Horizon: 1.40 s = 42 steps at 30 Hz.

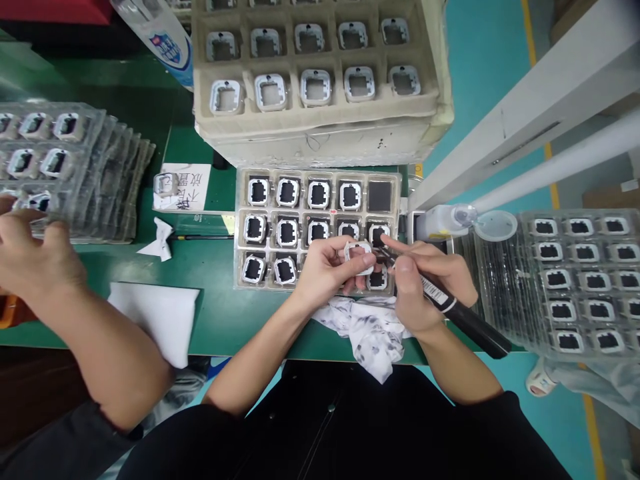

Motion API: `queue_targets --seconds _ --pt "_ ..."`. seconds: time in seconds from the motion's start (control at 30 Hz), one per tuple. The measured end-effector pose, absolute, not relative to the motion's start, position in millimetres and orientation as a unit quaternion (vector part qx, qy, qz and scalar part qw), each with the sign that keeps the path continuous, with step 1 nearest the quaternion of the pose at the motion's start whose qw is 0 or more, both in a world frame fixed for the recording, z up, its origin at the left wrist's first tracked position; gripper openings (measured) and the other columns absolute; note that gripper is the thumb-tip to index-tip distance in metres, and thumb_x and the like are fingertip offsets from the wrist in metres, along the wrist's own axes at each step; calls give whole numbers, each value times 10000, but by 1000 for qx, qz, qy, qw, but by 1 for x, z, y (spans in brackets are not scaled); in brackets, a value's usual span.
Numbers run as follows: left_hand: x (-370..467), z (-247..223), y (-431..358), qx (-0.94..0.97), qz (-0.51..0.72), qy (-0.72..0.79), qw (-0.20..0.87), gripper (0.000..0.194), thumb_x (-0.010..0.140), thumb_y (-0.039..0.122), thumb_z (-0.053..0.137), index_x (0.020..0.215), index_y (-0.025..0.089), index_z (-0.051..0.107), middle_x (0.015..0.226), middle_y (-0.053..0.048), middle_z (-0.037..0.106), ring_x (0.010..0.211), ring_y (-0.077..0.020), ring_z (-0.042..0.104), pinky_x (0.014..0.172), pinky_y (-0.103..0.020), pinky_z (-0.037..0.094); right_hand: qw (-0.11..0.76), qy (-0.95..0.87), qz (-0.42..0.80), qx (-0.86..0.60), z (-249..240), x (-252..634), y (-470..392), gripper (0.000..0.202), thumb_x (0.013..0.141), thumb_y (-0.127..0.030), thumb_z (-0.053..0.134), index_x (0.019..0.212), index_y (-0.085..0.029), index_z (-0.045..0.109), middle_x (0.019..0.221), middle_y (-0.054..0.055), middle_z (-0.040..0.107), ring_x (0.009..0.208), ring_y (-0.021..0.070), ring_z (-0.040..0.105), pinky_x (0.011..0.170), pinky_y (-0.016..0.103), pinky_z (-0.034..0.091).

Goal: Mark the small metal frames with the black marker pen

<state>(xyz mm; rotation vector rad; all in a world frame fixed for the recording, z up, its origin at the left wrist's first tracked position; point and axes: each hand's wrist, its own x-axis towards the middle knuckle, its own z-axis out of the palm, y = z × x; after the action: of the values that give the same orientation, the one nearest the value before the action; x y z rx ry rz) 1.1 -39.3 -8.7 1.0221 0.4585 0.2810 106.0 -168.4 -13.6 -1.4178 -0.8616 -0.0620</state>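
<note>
My left hand [327, 267] pinches a small white square frame part [359, 257] above the near right corner of a clear plastic tray [240, 230]. My right hand [425, 280] grips a black pen-like tool [465, 317], its tip touching the part. The tray holds rows of white frames with black inserts; its far right cell holds only a dark square [380, 195]. A stained white cloth [370, 327] lies under both hands at the table's front edge.
A pulp tray of grey frames [320, 127] stands behind. Stacked clear trays sit at right [575, 280] and left [75, 173]. A co-worker's arm [75, 313] reaches to the left stack. A small bottle [443, 223], a paper note [187, 187] and a white sheet [160, 313] lie nearby.
</note>
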Motion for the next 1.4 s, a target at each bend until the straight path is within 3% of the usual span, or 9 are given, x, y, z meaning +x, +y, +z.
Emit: queue_targets --seconds 0.2,0.4,0.57,0.87,1.07,1.17,1.27,1.33,1.4 --pt "0 -5 -38 447 107 228 858 359 807 412 955 794 149 710 749 -69 803 399 -87 579 326 -183 362 694 -334 -30 -638 -20 112 -167 252 1029 -414 765 870 -255 651 785 -8 710 811 238 789 832 489 753" --pt "-2 -3 -34 417 79 249 871 392 775 451 949 782 150 697 748 -84 804 424 -107 625 296 -174 296 693 -334 -63 -636 -17 113 -158 337 1036 -417 753 766 -259 627 759 -4 704 748 223 769 815 472 750" --pt "-4 -10 -26 384 33 223 896 428 747 511 953 855 137 775 725 -92 791 421 -114 621 277 -186 238 683 -322 -34 -654 -15 113 -160 342 1042 -462 750 796 -239 668 760 11 699 832 242 797 753 416 714" --pt "-5 -16 -28 403 63 146 901 402 730 490 997 862 158 812 755 -95 812 490 -146 689 329 -173 347 709 -320 -87 -622 -20 118 -155 262 1020 -402 773 868 -256 618 726 -31 689 627 183 687 552 336 569" --pt "-6 -20 -29 428 81 124 891 380 699 473 1025 806 162 836 764 -104 810 527 -152 695 381 -188 405 702 -322 -80 -630 -18 118 -156 281 1039 -403 752 861 -246 603 732 -35 666 616 157 641 558 316 515" --pt "-8 -19 -27 487 100 133 857 376 724 501 1007 811 168 855 844 -113 817 563 -142 665 468 -238 471 718 -315 -79 -616 -16 118 -156 265 1036 -401 760 884 -251 603 744 -40 671 620 156 640 553 310 494" --pt "-7 -10 -21 593 173 152 771 301 752 453 991 768 188 851 944 -95 801 761 -171 699 668 -292 550 741 -292 -83 -600 -16 119 -156 293 1030 -424 769 868 -249 599 721 -45 643 596 153 621 576 323 509" --pt "0 0 -14 668 221 188 685 291 783 443 965 746 189 827 860 -58 756 805 -178 670 733 -302 529 757 -268 -91 -589 -16 122 -156 325 1021 -443 775 843 -250 583 694 -54 612 576 155 611 608 343 556" --pt "13 10 -6 723 236 234 606 335 818 462 932 731 176 780 739 -23 690 721 -162 604 689 -296 470 771 -241 -101 -581 -17 126 -156 348 1004 -458 786 826 -254 567 671 -65 590 567 160 614 629 357 594"
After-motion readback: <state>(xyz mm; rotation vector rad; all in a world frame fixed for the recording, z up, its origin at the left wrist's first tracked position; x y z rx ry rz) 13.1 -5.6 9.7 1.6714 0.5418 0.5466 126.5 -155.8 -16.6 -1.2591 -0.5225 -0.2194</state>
